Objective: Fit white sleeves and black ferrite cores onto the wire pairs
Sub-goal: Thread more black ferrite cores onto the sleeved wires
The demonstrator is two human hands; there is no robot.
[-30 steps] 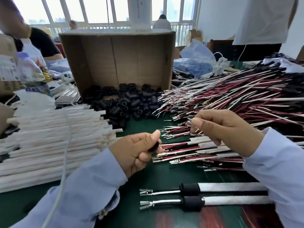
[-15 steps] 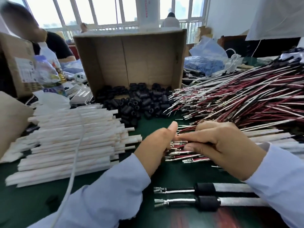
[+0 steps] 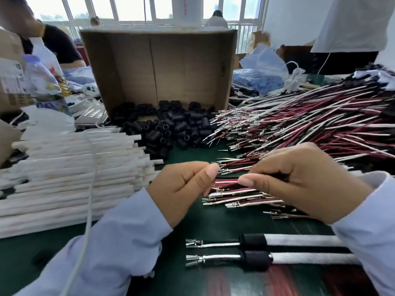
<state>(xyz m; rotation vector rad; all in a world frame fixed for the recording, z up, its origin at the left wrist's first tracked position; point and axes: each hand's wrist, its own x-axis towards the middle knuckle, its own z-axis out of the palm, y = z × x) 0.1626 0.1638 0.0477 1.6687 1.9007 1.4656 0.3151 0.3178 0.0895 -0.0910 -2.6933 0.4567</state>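
Observation:
My right hand [image 3: 303, 186] pinches a red-and-white wire pair [image 3: 226, 183] between thumb and fingers, just above the loose pairs on the green mat. My left hand [image 3: 183, 189] faces it, with thumb and curled fingers closed at the pair's terminal end. The black core it held a second ago is hidden behind its fingers. Black ferrite cores [image 3: 171, 129] spill from a tipped cardboard box [image 3: 158, 67]. White sleeves [image 3: 70, 174] are stacked at left. A big heap of wire pairs [image 3: 299, 124] lies at right.
Two finished pairs [image 3: 299, 241] with white sleeves and black cores [image 3: 253, 242] lie near the front edge. A thin white cord [image 3: 89, 189] hangs across the sleeve stack. A bottle [image 3: 42, 82] and plastic bags [image 3: 260, 75] stand behind. Another person sits at far left.
My left hand, holding a black core, rose to meet the right. My right hand dipped onto the loose pairs, then lifted one pair toward the left fingers.

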